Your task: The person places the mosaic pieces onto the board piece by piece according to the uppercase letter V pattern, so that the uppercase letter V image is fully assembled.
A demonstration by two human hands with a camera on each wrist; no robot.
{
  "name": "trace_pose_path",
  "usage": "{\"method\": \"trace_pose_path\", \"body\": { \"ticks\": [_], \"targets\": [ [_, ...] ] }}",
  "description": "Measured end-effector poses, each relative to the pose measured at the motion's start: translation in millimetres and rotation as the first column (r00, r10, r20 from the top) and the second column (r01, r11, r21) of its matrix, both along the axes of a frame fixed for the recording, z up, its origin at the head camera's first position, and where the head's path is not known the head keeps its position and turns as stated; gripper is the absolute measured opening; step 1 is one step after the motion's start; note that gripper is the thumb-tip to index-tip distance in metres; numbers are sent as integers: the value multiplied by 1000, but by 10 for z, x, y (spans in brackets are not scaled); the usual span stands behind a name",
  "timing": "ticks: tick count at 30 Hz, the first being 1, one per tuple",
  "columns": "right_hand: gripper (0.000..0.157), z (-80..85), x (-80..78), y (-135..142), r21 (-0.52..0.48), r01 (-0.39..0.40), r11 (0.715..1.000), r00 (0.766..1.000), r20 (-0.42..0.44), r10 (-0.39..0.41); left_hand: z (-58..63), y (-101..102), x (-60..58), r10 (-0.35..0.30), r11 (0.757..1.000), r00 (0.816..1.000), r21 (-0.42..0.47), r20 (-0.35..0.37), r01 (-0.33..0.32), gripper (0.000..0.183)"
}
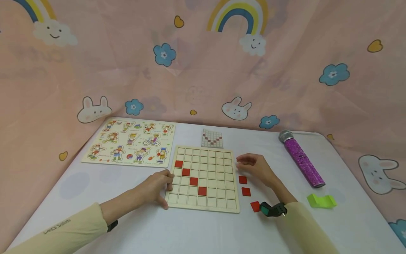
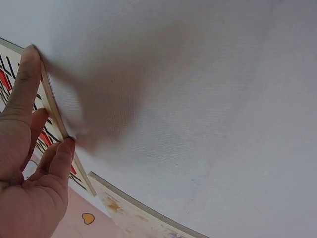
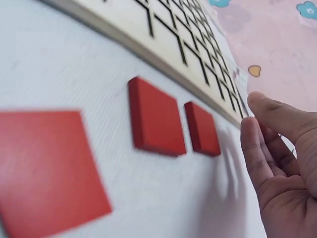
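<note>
Touching the left edge of the wooden grid board (image 1: pixel 221 185) with thumb and fingertips, the left hand (image 1: pixel 155 186) was spread along that side, thumb toward the near corner, and seemed to be steadying the board. The board lay flat on the white surface (image 1: pixel 142 229), between the two hands. On the near side of the right hand, three loose red tiles (image 1: pixel 246 192) lay in a line, the closest beside the dark wrist device (image 1: pixel 273 210); these looked like what was left to set in. A green block (image 1: pixel 321 201) sat to the right of that wrist. Inside the board, four red squares (image 1: pixel 194 181) were already seated, stepping away diagonally toward the left fingertips, while the columns toward the right hand held none. The right hand (image 1: pixel 260 169), just beside the board's right edge, had its thumb and fingers loosely bent, with nothing visible between them. Beyond the hands, a small pattern card (image 1: pixel 211 138) showed a bent line of red; its falling arm seemed matched, its rising arm not begun, so the work was probably a little past half. Farther out, a picture board (image 1: pixel 137 144) lay beyond the left hand and a purple microphone (image 1: pixel 302 160) beyond the right.
</note>
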State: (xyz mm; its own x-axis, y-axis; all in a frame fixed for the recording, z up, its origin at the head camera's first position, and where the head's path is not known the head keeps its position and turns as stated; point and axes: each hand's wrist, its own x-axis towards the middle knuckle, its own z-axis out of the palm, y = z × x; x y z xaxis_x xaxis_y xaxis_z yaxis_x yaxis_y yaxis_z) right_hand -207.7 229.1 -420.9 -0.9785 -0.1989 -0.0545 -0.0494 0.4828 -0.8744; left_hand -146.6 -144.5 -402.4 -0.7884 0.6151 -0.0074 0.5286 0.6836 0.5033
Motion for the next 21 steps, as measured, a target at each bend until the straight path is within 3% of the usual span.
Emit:
{"method": "trace_pose_path", "body": {
  "ticks": [21],
  "targets": [
    [36, -59, 320, 286, 105, -118, 987, 993, 22, 116, -15, -2, -9, 0, 1000, 1000, 1, 6, 0, 41]
  ]
}}
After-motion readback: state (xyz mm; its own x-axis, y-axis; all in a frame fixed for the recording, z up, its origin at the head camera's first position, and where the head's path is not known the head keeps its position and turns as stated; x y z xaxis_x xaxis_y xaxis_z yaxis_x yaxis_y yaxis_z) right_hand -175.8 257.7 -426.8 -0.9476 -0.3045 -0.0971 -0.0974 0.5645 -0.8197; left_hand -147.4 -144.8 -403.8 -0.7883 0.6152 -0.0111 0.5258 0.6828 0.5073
